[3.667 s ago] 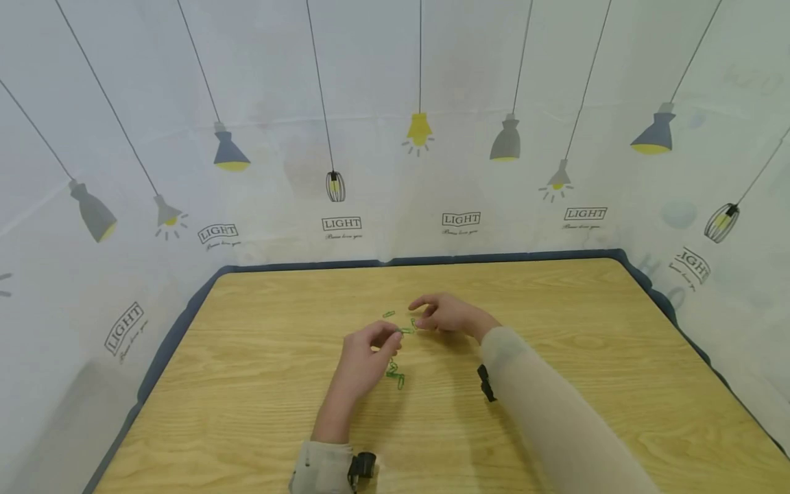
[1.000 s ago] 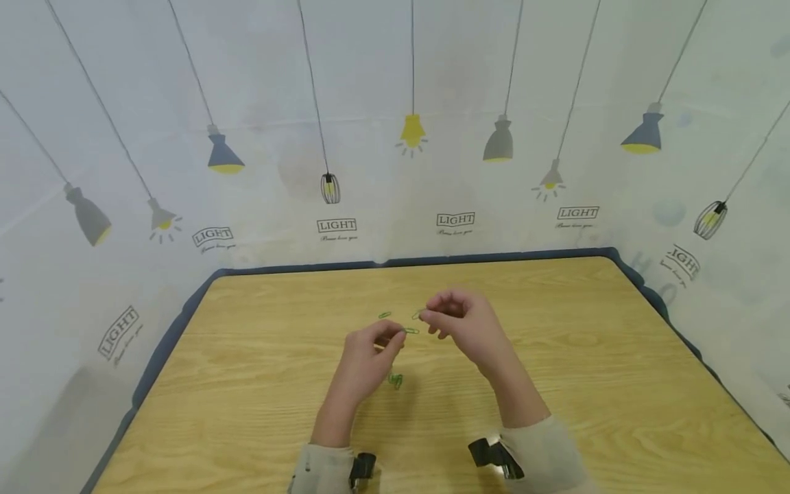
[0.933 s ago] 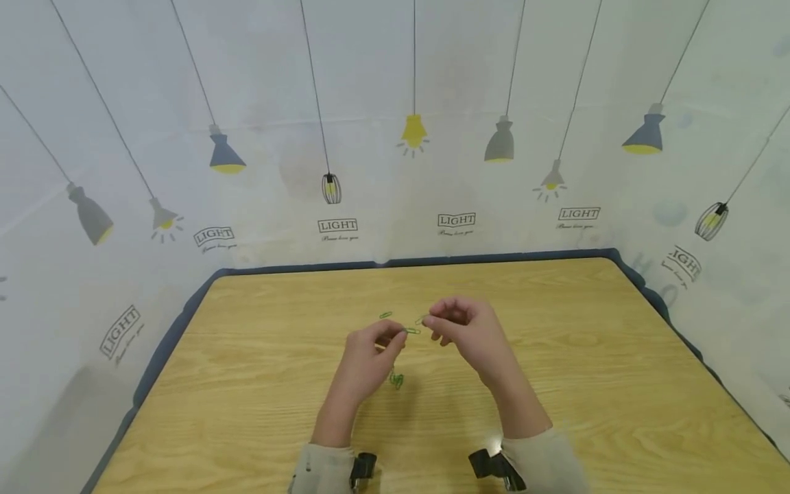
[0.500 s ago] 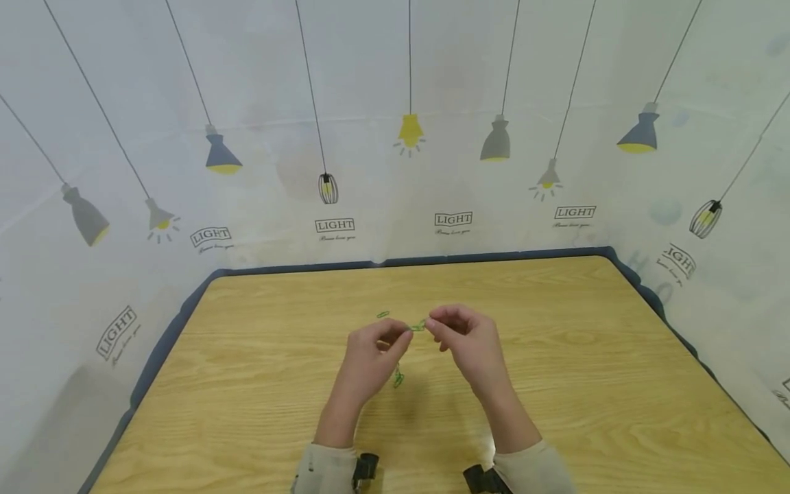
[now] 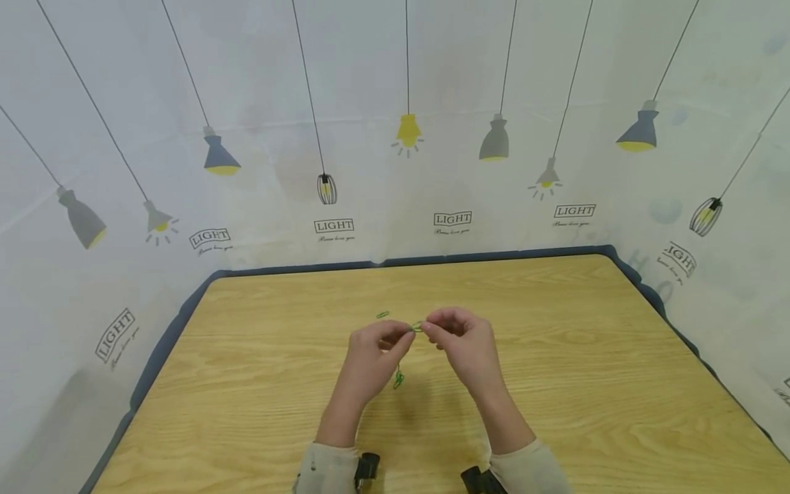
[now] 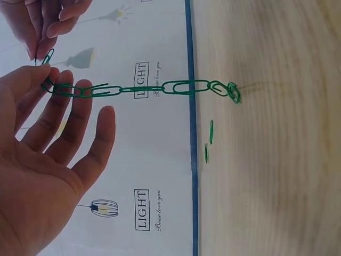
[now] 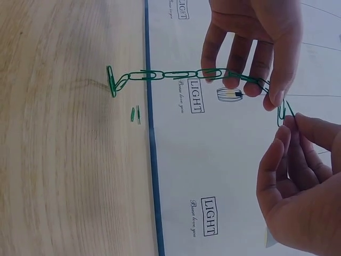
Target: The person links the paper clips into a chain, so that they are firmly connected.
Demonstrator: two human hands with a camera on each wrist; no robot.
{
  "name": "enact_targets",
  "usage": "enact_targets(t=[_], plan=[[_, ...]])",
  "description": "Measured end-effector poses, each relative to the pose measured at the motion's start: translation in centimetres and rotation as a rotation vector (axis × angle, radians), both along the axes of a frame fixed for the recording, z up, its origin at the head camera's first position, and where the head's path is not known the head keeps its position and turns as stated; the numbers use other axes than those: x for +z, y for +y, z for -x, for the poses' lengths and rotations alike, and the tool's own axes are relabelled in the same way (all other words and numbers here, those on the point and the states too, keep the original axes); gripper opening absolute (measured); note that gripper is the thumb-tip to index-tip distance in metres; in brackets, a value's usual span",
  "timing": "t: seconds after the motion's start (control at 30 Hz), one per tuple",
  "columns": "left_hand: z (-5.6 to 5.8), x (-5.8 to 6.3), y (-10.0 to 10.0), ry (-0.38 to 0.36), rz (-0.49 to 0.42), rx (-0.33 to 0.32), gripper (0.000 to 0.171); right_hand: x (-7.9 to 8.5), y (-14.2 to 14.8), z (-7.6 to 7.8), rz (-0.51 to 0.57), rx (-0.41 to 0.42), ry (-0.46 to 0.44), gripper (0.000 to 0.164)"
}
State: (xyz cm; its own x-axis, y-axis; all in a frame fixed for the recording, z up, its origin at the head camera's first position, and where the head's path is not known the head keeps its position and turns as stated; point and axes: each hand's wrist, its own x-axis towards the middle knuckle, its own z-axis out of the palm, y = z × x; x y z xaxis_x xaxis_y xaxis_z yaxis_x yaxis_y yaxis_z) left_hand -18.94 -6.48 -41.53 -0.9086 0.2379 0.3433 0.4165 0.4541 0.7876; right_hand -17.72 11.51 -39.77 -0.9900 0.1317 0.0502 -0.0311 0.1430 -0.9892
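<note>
My left hand (image 5: 373, 360) pinches the upper end of a chain of green paper clips (image 6: 141, 89) between thumb and forefinger, its other fingers spread. Down from that pinch the chain passes several linked clips, and its bottom end bunches at the wooden tabletop (image 5: 259, 384). Opposite, my right hand (image 5: 469, 350) pinches a single green paper clip (image 7: 290, 108) between thumb and fingertips. That clip is right at the top clip (image 7: 281, 113) of the chain, which sticks out past the left fingertips. In the head view the two hands' fingertips nearly meet.
Two loose green paper clips, one nearer (image 6: 211, 132) and one beside it (image 6: 206, 153), lie on the table past the chain. A dark blue edge (image 5: 494, 256) borders the tabletop. Behind it hangs a pale backdrop (image 5: 370, 89) printed with lamps.
My right hand has come up from the tabletop with a paper clip and moved left to the chain's top clip. My left hand keeps its pinch, shifting slightly right.
</note>
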Motion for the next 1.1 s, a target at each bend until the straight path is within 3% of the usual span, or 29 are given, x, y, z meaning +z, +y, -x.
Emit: enact_targets(t=[0.8,1.1], plan=[[0.31,0.34,-0.20,0.050,0.025,-0.015,0.015,-0.37,0.29,0.22,-0.033,-0.041,-0.024,0.014],[0.30,0.34,-0.33,0.055,0.020,0.022,0.011,-0.27,0.73,0.16,-0.032,-0.062,-0.010,0.015]])
